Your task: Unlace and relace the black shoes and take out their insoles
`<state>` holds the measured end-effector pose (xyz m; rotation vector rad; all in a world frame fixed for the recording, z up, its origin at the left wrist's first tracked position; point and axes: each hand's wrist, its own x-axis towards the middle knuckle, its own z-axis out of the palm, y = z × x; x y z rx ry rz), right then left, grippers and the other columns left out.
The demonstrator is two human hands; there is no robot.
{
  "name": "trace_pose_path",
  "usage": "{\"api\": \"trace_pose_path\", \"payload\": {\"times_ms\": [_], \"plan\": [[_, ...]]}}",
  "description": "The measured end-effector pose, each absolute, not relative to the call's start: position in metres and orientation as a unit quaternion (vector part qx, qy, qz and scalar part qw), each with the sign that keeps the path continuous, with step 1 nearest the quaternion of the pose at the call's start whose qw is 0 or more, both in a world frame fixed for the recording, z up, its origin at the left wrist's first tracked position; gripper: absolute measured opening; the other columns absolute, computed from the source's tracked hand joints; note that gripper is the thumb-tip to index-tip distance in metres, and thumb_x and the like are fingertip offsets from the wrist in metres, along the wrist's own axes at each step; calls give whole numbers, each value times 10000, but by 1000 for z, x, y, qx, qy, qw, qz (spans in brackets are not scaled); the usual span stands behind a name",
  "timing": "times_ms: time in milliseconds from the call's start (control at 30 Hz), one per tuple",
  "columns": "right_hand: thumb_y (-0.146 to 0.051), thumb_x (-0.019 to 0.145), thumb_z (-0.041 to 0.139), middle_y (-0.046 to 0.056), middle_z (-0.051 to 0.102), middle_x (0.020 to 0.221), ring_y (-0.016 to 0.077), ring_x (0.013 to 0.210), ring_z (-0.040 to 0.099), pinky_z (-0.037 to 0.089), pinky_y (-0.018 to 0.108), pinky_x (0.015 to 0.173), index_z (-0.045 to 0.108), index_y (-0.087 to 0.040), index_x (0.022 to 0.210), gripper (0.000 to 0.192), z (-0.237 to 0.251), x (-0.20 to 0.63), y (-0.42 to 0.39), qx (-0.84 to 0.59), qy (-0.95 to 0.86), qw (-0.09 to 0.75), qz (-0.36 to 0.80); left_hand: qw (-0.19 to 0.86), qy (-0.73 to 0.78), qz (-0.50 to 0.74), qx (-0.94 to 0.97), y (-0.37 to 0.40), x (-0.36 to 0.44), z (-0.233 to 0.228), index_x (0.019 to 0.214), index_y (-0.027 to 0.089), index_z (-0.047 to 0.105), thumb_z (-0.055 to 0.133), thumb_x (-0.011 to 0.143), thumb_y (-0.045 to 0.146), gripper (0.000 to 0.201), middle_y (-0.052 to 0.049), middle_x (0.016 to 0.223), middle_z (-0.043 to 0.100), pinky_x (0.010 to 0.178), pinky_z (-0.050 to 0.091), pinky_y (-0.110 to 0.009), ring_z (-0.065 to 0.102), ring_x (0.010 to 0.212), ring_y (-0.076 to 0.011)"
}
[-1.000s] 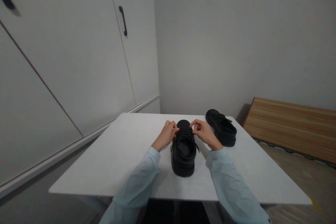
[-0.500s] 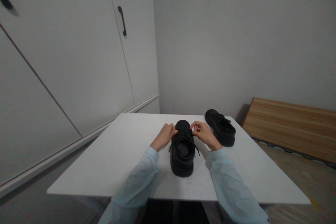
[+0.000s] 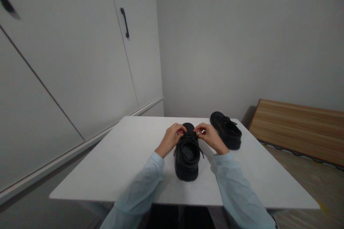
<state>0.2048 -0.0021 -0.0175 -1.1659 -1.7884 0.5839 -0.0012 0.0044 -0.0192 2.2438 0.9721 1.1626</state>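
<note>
Leather-look shoe, smooth tabletop

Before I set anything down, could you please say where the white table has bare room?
Free: the broad left of the white table, between left edge and left sleeve, and its near right, between right sleeve and right edge. Crowded: the middle, with left hand and right hand at the near shoe, and the far right corner, holding the far shoe.

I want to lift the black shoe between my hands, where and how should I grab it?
Probably by the heel collar, from the near side. The black lace-up shoe stands upright with its toe pointing away, so its heel faces you, and the open top gives an edge to pinch. Your left hand and right hand are at the laces, leaving the heel uncovered.
</note>
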Motion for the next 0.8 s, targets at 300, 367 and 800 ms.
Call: {"api": "trace_pose_path", "payload": {"times_ms": [300, 367, 800], "plan": [[-109, 723, 520, 59, 678, 814, 171, 780, 606, 463, 267, 646, 728, -180, 775, 226, -10, 203, -8, -445, -757, 395, 271, 275, 352, 408, 796, -1, 0, -13, 954, 176, 638, 603, 812, 238, 159, -47, 943, 622, 741, 511, -257, 593, 832, -142], [-143, 754, 528, 62, 676, 828, 172, 778, 607, 469, 270, 649, 722, -177, 792, 200, -9, 203, -9, -442, -754, 392, 288, 274, 357, 404, 796, -2, 1, -11, 896, 173, 658, 639, 791, 276, 149, -41, 891, 612, 725, 506, -252, 587, 811, -143], [-294, 781, 614, 9, 579, 715, 139, 677, 509, 382, 260, 629, 600, -164, 728, 141, -7, 191, -13, -456, -750, 388, 279, 225, 367, 375, 821, -2, 8, -14, 769, 162, 625, 621, 798, 264, 106, -22, 787, 603, 706, 438, -261, 557, 768, -157]]}}
